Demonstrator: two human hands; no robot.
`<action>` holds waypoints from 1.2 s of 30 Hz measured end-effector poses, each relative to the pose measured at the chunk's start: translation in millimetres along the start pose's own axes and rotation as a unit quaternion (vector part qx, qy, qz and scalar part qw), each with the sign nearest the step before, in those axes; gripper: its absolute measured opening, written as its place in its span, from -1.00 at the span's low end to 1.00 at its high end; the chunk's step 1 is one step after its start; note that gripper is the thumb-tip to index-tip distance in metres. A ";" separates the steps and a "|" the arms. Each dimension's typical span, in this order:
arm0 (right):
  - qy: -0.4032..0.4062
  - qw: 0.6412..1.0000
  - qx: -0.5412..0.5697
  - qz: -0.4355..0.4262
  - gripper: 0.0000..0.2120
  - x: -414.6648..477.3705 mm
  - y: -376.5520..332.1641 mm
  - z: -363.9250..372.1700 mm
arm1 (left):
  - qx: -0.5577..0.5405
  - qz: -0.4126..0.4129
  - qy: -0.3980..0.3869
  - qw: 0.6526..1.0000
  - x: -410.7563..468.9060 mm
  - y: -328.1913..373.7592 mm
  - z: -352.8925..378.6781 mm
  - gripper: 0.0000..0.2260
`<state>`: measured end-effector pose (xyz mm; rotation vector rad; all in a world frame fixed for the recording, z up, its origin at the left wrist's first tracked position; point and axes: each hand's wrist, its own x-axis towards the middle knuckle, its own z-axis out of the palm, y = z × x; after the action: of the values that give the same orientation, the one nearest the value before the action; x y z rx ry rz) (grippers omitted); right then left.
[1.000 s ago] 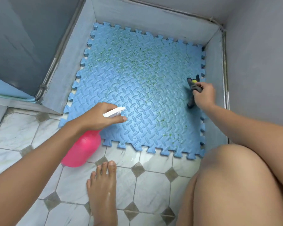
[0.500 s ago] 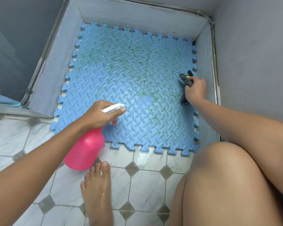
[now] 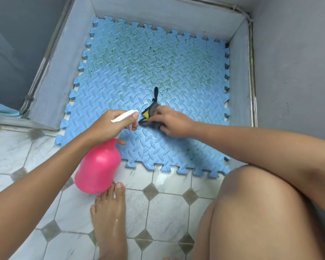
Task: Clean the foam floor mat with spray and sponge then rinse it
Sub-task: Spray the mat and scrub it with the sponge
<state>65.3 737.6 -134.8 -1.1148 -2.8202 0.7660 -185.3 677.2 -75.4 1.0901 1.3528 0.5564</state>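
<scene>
A blue foam mat (image 3: 176, 72) with a diamond-plate pattern lies in a grey-walled corner, its far half speckled with green grime. My left hand (image 3: 111, 126) grips the white trigger head of a pink spray bottle (image 3: 98, 166), finger on the trigger, nozzle aimed at the mat's middle. My right hand (image 3: 173, 122) presses a yellow sponge in a dark grey mesh cover (image 3: 148, 114) onto the mat, right in front of the nozzle. A dark strap of the cover trails away from me.
Low grey walls (image 3: 64, 72) border the mat on the left, far and right sides. White marble-look floor tiles (image 3: 167, 209) with grey diamonds lie in front. My bare left foot (image 3: 111, 216) rests beside the bottle; my right knee (image 3: 261, 212) fills the lower right.
My right hand has carried the sponge from the mat's right edge to its middle, close to the spray nozzle. The left hand and bottle stayed roughly in place.
</scene>
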 end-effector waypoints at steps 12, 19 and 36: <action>0.125 0.929 0.002 0.348 -0.67 -60.9 85.1 -31.7 | 0.014 0.004 -0.081 0.997 5.7 -10.0 15.1 -0.32; 0.136 0.865 0.084 0.476 -0.55 -64.2 88.5 -58.1 | 0.166 0.048 -0.159 0.972 6.5 -19.1 42.8 -0.57; -0.298 0.942 -0.073 -0.134 -0.66 -83.4 33.1 -27.6 | 0.062 0.114 -0.087 0.988 16.1 -28.2 0.1 -0.28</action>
<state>153.8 716.5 -111.7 -0.5389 -3.4705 1.0219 -189.4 678.5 -107.6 1.3734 1.1290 0.5342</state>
